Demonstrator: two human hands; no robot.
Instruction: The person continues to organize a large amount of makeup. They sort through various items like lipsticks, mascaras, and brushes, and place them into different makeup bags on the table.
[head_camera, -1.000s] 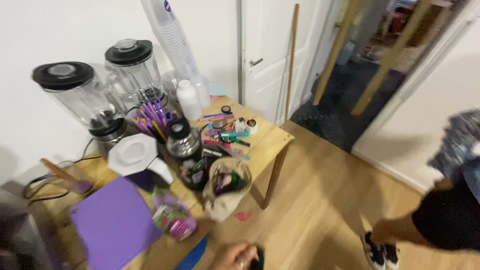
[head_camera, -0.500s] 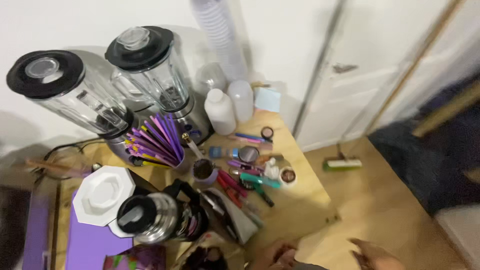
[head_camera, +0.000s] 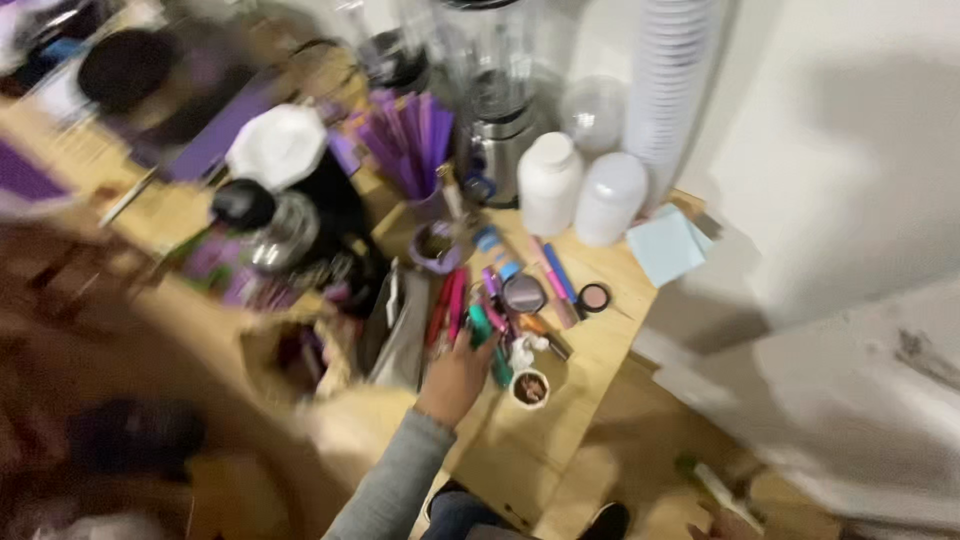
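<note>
Near the middle of the wooden table, among a scatter of makeup items, a teal tube lies with its near end under the fingers of one hand. The hand comes up from the bottom of the view in a grey sleeve; which of the person's hands it is cannot be told from this blurred view, nor whether the fingers have closed on the tube or only rest on it. No other hand is in sight.

Just right of the fingertips stands a small open round pot with a dark inside, and a white crumpled bit lies touching the tube's side. Above the hand sit a round dark compact, a smaller round compact with a pink pan, and pink and blue pens lying side by side. Left of the hand, red and pink sticks lean against a grey pouch.

Farther back stand two white plastic bottles, a blender base, a cup of purple straws and a tall stack of white cups against the wall. A pale blue pad of notes lies at the table's right edge. A white octagonal plate rests on the blurred left side.
</note>
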